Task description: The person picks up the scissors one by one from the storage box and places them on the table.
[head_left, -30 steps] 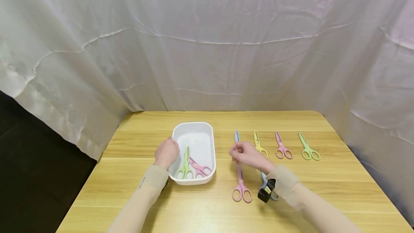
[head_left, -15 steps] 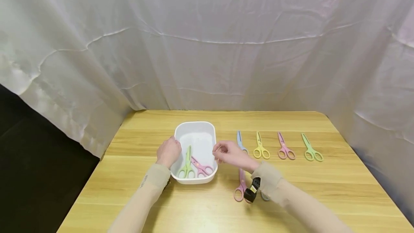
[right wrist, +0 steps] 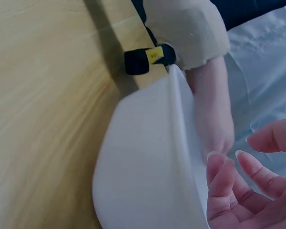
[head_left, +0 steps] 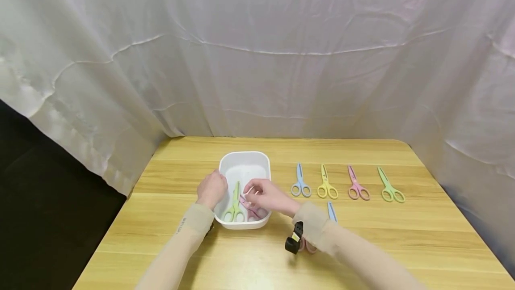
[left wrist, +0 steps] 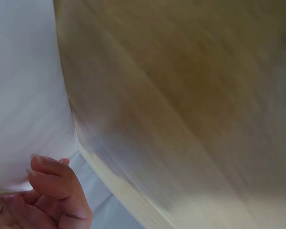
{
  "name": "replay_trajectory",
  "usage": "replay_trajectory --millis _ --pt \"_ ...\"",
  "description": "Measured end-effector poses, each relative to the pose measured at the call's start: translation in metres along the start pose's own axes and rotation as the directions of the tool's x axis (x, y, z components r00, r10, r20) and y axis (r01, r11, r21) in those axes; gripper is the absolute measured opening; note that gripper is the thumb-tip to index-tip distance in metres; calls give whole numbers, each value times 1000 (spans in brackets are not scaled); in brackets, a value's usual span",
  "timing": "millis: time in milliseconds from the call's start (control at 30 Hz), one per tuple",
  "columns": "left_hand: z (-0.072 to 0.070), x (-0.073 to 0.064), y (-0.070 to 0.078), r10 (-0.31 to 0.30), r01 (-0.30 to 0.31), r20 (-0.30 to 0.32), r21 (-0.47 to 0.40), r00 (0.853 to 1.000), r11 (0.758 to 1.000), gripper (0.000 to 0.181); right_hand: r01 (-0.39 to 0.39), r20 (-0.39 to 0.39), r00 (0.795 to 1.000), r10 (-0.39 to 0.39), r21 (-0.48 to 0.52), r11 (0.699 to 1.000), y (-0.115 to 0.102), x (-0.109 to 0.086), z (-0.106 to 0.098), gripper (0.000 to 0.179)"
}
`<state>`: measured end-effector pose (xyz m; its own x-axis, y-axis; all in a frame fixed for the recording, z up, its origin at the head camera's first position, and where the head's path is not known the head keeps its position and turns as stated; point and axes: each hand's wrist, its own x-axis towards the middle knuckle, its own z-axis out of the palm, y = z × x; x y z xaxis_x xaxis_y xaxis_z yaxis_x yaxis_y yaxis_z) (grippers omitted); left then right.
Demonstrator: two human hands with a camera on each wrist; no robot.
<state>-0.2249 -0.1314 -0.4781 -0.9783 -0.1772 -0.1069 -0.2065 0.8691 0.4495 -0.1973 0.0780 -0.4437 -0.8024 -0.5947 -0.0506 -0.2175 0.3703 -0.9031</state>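
Observation:
My left hand grips the left rim of a white plastic bin; in the left wrist view its curled fingers meet the bin's wall. Inside the bin lie green scissors and pink scissors, the latter partly covered by my right hand. That hand reaches over the right rim, above the pink scissors. In the right wrist view, a gap shows between its thumb and loosely bent fingers, with nothing held.
Right of the bin, blue, yellow, pink and green scissors lie in a row. Nearer me, other blue scissors and pink scissors are partly hidden by my right wrist. A curtain hangs behind the table.
My right hand has moved left, from over the loose scissors to over the bin, uncovering the back-row blue scissors. My left hand stays on the bin's rim.

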Motion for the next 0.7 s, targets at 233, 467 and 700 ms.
replay_trajectory --millis 233,467,700 --pt "0 -1 0 22 -22 -16 12 1000 1000 49 -51 40 998 47 92 994 7 7 18 25" --pt "0 0 0 28 -28 -23 11 999 1000 49 64 19 998 -63 -58 996 11 10 27 28" --pt "-2 -1 -1 29 -29 -32 1 999 1000 47 203 36 979 -202 -303 931 15 11 32 32"
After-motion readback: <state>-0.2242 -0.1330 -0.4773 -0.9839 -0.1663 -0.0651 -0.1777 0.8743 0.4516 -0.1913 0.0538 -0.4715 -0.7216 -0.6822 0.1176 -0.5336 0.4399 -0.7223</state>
